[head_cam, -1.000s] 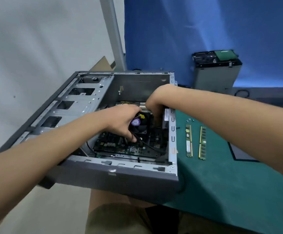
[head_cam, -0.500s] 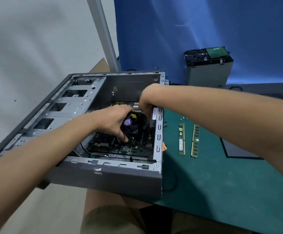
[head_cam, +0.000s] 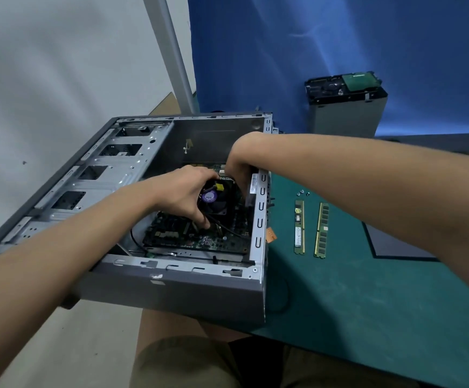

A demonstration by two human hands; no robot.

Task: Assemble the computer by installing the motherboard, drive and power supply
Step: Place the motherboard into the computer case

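A grey computer case (head_cam: 171,287) lies open on its side at the table's left edge. Inside it sits the dark motherboard (head_cam: 188,236) with a black cooler fan (head_cam: 218,198) bearing a purple sticker. My left hand (head_cam: 184,194) grips the fan's left side, its fingers curled down round it. My right hand (head_cam: 237,170) reaches down inside the case by the right wall; its fingers are hidden behind the fan and wall. A hard drive (head_cam: 339,84) lies on top of the grey power supply (head_cam: 345,116) at the back of the table.
Two RAM sticks (head_cam: 299,226) (head_cam: 321,229) lie side by side on the green mat (head_cam: 367,303), with a few small screws (head_cam: 302,193) above them. A dark pad (head_cam: 395,247) lies to the right. A blue backdrop (head_cam: 339,37) stands behind, a metal pole (head_cam: 171,51) at left.
The view has shifted a little. Both hands stay in the case on the fan and the board's right edge, with only slight movement.
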